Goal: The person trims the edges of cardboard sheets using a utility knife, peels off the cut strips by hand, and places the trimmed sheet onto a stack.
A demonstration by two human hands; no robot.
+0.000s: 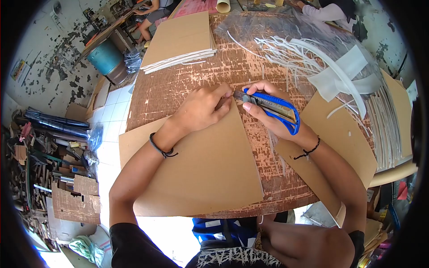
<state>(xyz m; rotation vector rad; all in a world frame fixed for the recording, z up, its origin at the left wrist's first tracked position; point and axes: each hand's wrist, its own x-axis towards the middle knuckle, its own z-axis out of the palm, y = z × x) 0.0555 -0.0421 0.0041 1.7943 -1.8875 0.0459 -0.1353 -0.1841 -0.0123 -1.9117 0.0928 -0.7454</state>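
Note:
My right hand (273,121) is closed around a blue utility knife (292,117), its blade end pointing left towards my other hand. My left hand (206,108) lies over the far corner of a brown cardboard sheet (201,165). Its thumb and fingers are drawn together in a pinch close to the knife's tip. Whatever sits between those fingertips is too small to make out. The sheet lies flat on the worn wooden table (178,82), its right edge running down from the knife.
Stacked cardboard sheets (178,40) stand at the far left. White trimmed strips (290,53) lie on clear plastic (250,27) at the far right. Another cardboard sheet (337,143) is under my right forearm, beside an upright-edged stack (386,125). Two other people sit beyond the table.

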